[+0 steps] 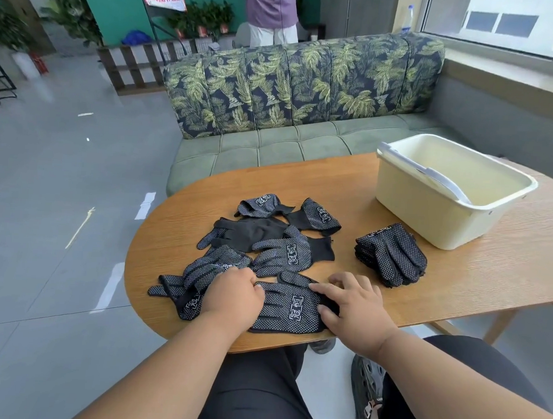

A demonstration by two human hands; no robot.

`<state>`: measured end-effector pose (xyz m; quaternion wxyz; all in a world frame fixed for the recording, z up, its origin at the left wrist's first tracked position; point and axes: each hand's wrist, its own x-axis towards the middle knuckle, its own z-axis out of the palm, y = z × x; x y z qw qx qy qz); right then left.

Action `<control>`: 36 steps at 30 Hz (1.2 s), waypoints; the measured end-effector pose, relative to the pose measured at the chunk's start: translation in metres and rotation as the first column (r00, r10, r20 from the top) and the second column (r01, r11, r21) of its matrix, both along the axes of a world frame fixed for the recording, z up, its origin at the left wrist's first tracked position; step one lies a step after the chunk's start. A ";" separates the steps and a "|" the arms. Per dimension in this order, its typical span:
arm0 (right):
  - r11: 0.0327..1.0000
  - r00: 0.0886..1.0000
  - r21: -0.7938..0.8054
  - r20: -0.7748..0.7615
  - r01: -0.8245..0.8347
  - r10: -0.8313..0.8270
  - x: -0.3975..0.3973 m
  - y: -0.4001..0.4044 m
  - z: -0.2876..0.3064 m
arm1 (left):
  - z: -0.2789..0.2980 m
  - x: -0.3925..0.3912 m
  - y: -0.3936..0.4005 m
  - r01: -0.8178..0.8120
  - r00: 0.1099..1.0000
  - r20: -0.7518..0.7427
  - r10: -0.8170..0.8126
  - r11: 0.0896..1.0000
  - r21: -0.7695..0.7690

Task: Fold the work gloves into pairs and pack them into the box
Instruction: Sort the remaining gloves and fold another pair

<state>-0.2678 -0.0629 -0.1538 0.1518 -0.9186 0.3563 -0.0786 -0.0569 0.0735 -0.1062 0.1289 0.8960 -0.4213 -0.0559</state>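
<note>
A black work glove with white dots (pixel 290 309) lies flat at the table's near edge. My left hand (pixel 235 295) presses on its finger end, fingers curled. My right hand (pixel 353 301) rests on its cuff end, with the fingers spread flat over the fabric. Several loose dotted gloves (pixel 267 237) lie scattered behind it. A neat stack of folded gloves (pixel 391 253) sits to the right. The cream plastic box (pixel 395 183), with a grey handle, stands at the far right of the table and looks bare inside.
The oval wooden table (pixel 457 276) has a green sofa (pixel 272 145) with leaf-print cushions behind it. A person stands beyond the sofa (pixel 272 13). My legs and a shoe (pixel 368 396) are under the near edge. Grey floor lies to the left.
</note>
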 end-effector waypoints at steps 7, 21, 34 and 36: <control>1.000 1.000 0.002 0.020 -0.012 0.012 -0.002 -0.001 -0.002 | -0.003 0.003 -0.018 0.012 0.997 0.068 -0.019 0.995 0.101; 1.000 1.000 0.000 -0.006 -0.020 0.020 -0.002 -0.001 0.000 | 0.007 0.007 -0.020 0.012 0.981 -0.191 -0.015 1.000 -0.016; 1.000 1.000 0.008 0.002 -0.018 0.018 -0.003 -0.001 0.001 | 0.000 0.014 -0.013 -0.049 0.910 -0.414 -0.020 0.987 -0.155; 1.000 1.000 0.012 0.000 -0.022 0.022 -0.003 -0.001 0.001 | 0.001 0.010 -0.016 -0.021 0.965 -0.260 -0.023 0.986 -0.167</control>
